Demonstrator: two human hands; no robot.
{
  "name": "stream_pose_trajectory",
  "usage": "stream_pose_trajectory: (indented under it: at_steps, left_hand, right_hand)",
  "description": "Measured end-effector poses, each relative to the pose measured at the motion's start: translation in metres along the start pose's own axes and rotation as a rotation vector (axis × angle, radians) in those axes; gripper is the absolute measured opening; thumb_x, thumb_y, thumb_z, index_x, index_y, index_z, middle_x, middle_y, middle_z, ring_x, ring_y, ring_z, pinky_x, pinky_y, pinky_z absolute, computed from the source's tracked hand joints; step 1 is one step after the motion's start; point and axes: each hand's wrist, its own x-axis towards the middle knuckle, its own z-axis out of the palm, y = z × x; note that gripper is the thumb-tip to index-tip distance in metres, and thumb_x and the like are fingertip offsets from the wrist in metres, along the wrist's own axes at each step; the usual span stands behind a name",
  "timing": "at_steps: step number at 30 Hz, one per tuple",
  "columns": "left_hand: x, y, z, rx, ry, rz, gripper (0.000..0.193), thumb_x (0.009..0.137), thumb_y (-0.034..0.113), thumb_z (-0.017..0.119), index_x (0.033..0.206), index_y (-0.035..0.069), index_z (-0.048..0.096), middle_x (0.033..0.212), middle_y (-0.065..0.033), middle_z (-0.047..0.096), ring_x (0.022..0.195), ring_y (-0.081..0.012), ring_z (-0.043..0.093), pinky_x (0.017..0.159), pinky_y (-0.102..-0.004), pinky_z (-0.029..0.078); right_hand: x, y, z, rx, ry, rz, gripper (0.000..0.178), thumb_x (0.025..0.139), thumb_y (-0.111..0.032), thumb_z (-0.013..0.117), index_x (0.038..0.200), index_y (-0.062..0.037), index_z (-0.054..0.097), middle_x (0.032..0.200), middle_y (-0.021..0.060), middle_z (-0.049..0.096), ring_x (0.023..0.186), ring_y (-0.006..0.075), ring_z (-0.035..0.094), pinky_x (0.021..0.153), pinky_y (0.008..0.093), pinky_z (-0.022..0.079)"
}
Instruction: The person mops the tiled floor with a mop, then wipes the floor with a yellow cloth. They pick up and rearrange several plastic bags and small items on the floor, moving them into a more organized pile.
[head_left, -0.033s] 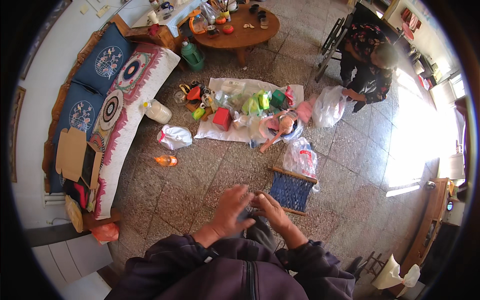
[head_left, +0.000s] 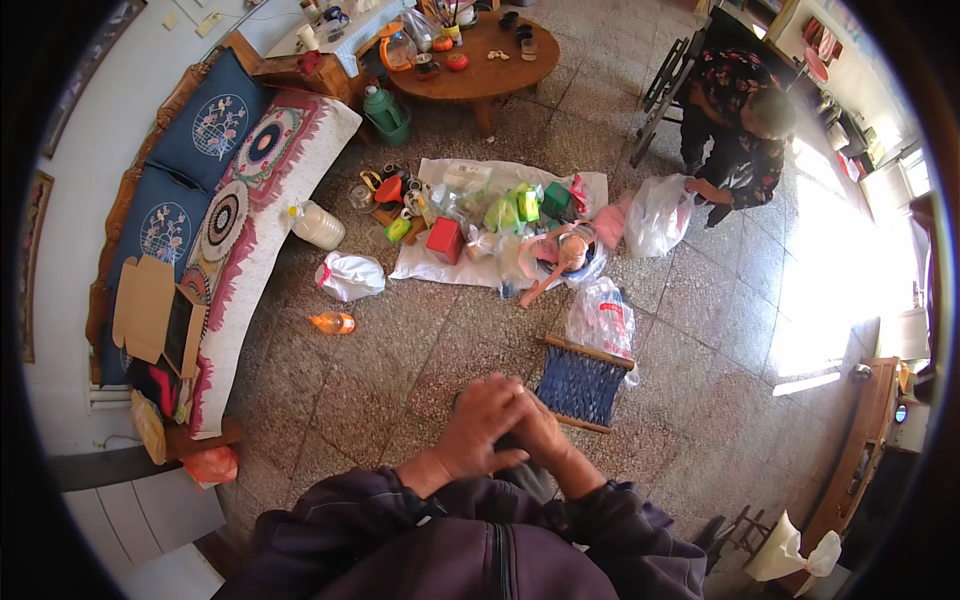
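1. And the hands have come together: the left hand (head_left: 476, 436), apart a moment ago, now folds over the right hand (head_left: 547, 438), so both are busy with each other
2. Grip check: fingers overlapped and pressed close, but whether either grip pinches something small between the palms, I cannot tell
3. Nearest thing: the blue woven-cord stool (head_left: 580, 385) with wooden bars, on the floor just beyond the right hand, no contact visible; a clear, red-printed plastic bag (head_left: 598, 318) lies against its far bar
4. Further out, the pink-clad doll (head_left: 572, 250) and red box (head_left: 445, 240) sit on a white plastic sheet (head_left: 415, 268), unchanged
5. Hard to read: the right fingers are mostly covered, items under crumpled plastic blur together, and the round wooden tabletop (head_left: 480, 78) meets the dark rim above
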Motion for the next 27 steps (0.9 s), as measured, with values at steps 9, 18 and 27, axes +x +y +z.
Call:
stream_pose_trajectory:
  at_steps: [9,18,27]
  left_hand:
    - [0.045,0.002,0.035,-0.24,0.199,0.254,0.08,0.08,0.064,0.061,0.146,0.022,0.042,0.154,-0.0178,0.034,0.145,-0.0352,0.026,0.119,-0.0491,0.012]
    - [0.048,-0.017,0.035,-2.007,0.324,-0.579,0.106,0.083,0.086,0.023,0.154,0.008,0.019,0.159,-0.0159,0.024,0.148,-0.0278,0.018,0.121,-0.0392,0.01]
    - [0.06,0.064,0.001,-2.298,0.288,-0.525,0.109,0.079,0.089,0.027,0.152,0.007,0.028,0.156,-0.0137,0.031,0.142,-0.0277,0.032,0.117,-0.0425,0.022]
  right_hand:
    - [-0.026,-0.033,-0.006,0.556,-0.055,0.156,0.077,0.099,-0.059,0.03,0.154,-0.0049,0.018,0.155,0.0135,0.029,0.145,0.0257,0.023,0.118,0.0386,0.019]
    - [-0.045,-0.164,-0.056,-0.304,0.274,-0.445,0.086,0.098,-0.061,0.032,0.151,0.0052,0.02,0.157,0.0241,0.022,0.147,0.0363,0.02,0.118,0.0448,0.017]
    - [-0.006,-0.039,-0.07,-1.068,0.022,-0.37,0.085,0.088,-0.066,0.048,0.139,0.0024,0.044,0.141,0.0193,0.049,0.134,0.0346,0.044,0.113,0.0499,0.026]
